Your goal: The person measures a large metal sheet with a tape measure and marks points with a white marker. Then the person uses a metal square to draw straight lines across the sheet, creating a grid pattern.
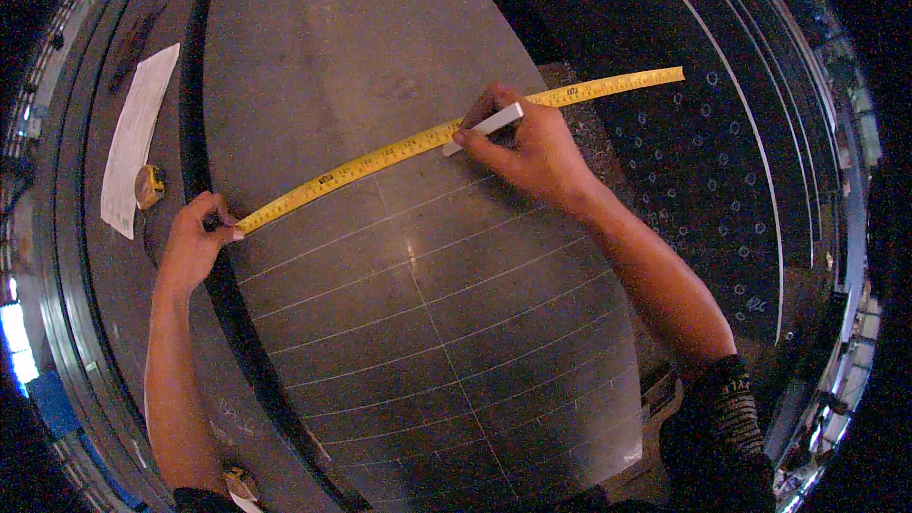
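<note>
Our right forearm (655, 285), dark sleeve (712, 418) at its base, reaches in from four o'clock as our left forearm (176, 370) rises from eight. Stretched between nine and two o'clock, a yellow tape (366, 165), narrow and marked with fine dark graduations, bows gently across a smooth grey sheet (351, 57). At nine o'clock our left hand (198, 239) is clamped on the near end, thumb and fingers together, the tape running away from it toward two. Our right hand (532, 147), between one and two, closes its fingers on a slim white stick (499, 120), the lower tip at the tape's near edge; the tape passes behind that hand and emerges toward two o'clock, ending over a dark panel (665, 147) dotted with pale rings. Whether those fingers also press the tape, we cannot tell. Pale lines (437, 300) cross the sheet toward six. Just past nine, beyond a black strip (195, 114), a yellow case (149, 187) touches a white paper (139, 142).
</note>
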Motion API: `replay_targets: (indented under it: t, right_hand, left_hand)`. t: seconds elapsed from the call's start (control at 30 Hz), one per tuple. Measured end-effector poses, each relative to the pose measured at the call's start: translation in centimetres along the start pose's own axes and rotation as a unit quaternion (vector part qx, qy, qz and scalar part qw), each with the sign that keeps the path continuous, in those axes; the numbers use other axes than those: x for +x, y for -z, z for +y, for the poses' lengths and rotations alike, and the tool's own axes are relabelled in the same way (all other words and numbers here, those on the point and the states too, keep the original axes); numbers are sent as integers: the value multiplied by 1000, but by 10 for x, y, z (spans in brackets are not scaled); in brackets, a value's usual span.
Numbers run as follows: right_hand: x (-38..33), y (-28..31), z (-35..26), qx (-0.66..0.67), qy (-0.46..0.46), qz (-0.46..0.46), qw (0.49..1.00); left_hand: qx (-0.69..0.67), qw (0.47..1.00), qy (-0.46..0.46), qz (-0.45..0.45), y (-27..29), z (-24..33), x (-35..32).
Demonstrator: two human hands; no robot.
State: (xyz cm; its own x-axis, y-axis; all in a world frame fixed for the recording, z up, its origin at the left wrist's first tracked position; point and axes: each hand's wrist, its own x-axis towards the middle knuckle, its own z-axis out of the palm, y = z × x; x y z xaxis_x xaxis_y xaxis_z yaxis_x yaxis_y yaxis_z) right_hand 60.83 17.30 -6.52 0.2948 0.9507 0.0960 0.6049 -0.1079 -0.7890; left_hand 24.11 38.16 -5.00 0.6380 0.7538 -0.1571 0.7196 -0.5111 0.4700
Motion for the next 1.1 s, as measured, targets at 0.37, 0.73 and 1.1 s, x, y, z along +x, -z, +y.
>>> replay_targets:
  t: [0.37, 0.73, 1.1]
  right_hand:
    - [-4, -8, -15, -26, 11, -3, 1000]
    - [-7, -10, -11, -28, 39, -5, 999]
    - [-8, -10, -19, -28, 13, -3, 1000]
  left_hand:
    - [16, 1000, 3, 23, -2, 3, -4]
    - [18, 1000, 0, -2, -2, -2, 0]
    - [12, 1000, 18, -8, 1, 8, -2]
